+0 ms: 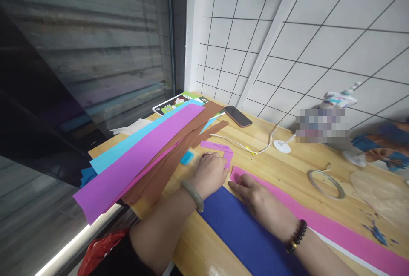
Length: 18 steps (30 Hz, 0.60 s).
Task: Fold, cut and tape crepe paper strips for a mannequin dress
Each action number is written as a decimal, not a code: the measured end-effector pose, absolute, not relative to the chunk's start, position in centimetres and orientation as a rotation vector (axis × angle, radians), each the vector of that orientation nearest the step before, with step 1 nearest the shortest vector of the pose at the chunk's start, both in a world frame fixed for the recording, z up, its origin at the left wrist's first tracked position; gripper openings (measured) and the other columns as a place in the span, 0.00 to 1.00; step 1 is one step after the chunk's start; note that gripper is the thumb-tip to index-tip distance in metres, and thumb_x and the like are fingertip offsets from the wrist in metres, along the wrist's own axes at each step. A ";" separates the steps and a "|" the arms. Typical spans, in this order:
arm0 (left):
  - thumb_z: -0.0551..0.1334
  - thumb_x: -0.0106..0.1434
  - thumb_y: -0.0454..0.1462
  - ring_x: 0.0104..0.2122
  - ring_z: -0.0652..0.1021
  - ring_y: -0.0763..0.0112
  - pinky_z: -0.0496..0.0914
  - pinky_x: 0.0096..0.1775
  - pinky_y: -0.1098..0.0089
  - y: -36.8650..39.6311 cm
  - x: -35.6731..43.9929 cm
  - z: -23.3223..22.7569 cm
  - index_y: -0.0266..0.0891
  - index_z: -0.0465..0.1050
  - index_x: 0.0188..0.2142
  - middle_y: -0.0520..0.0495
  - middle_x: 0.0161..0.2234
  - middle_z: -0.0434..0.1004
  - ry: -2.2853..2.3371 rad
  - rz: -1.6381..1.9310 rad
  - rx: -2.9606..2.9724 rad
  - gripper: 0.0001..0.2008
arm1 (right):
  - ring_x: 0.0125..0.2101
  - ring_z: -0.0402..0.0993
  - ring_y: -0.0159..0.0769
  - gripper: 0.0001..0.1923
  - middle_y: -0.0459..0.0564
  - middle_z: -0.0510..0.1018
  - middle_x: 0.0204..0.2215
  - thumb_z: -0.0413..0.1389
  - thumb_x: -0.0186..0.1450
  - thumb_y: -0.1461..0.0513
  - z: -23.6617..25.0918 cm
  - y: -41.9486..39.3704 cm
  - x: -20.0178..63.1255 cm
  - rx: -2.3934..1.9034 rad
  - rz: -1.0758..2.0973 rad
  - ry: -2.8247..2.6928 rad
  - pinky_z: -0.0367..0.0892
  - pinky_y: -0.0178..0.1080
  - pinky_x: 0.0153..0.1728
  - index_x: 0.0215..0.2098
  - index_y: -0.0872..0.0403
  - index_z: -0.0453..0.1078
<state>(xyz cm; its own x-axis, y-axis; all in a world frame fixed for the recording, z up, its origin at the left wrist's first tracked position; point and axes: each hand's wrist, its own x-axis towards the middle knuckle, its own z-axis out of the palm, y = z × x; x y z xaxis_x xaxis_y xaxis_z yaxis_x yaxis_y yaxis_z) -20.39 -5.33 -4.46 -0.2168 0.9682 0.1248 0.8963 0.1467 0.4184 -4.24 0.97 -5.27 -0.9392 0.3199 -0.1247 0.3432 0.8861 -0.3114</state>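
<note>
My left hand [209, 173] is closed around a folded purple paper strip [220, 148] and lifts its end off the wooden table [275, 169]. A pale green bangle sits on that wrist. My right hand [255, 195] lies flat, fingers pressing the near end of a long pink paper strip [335, 229]. The pink strip lies on top of a dark blue sheet [243, 229]. A dark bead bracelet is on the right wrist.
Purple, brown and light blue paper sheets [140, 156] overhang the table's left edge beside a window. A phone [238, 116], a white cable [252, 146], a tape ring [326, 182], booklets [172, 102] and a blue and brown paper fan [380, 148] lie farther back. A gridded wall stands behind.
</note>
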 end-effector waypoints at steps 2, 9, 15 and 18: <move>0.54 0.61 0.36 0.36 0.74 0.65 0.65 0.41 0.66 -5.3 -20.4 -4.5 0.36 0.72 0.30 0.42 0.33 0.74 2.243 0.613 1.845 0.10 | 0.32 0.66 0.33 0.17 0.51 0.67 0.33 0.40 0.68 0.66 -5.2 0.8 -4.3 0.556 -0.500 2.982 0.59 0.34 0.34 0.45 0.54 0.68; 0.54 0.61 0.36 0.35 0.74 0.65 0.65 0.40 0.66 -5.3 -20.4 -4.7 0.35 0.72 0.30 0.42 0.32 0.74 2.249 0.610 1.847 0.09 | 0.31 0.67 0.32 0.15 0.50 0.68 0.34 0.40 0.67 0.68 -5.0 0.4 -4.5 0.603 -0.517 2.970 0.59 0.33 0.34 0.42 0.53 0.67; 0.54 0.61 0.36 0.36 0.74 0.64 0.65 0.40 0.66 -5.2 -20.4 -4.7 0.36 0.72 0.30 0.43 0.32 0.74 2.262 0.607 1.847 0.09 | 0.31 0.68 0.31 0.15 0.51 0.68 0.34 0.40 0.66 0.68 -4.7 0.0 -4.5 0.638 -0.505 2.968 0.59 0.33 0.33 0.41 0.53 0.67; 0.54 0.60 0.36 0.36 0.74 0.64 0.65 0.40 0.66 -5.2 -20.4 -4.6 0.36 0.72 0.29 0.43 0.32 0.74 2.268 0.568 1.842 0.09 | 0.30 0.68 0.30 0.14 0.50 0.69 0.34 0.41 0.66 0.68 -4.8 -0.1 -4.6 0.647 -0.513 2.964 0.60 0.32 0.33 0.40 0.53 0.67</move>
<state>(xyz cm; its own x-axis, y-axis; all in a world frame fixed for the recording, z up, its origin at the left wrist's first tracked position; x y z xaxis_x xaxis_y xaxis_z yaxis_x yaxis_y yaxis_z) -20.40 -5.17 -4.63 -0.2257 0.9680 0.1096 0.9054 0.1668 0.3905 -4.56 -0.10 -4.76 -0.9096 0.3938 -0.1326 0.4154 0.8562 -0.3071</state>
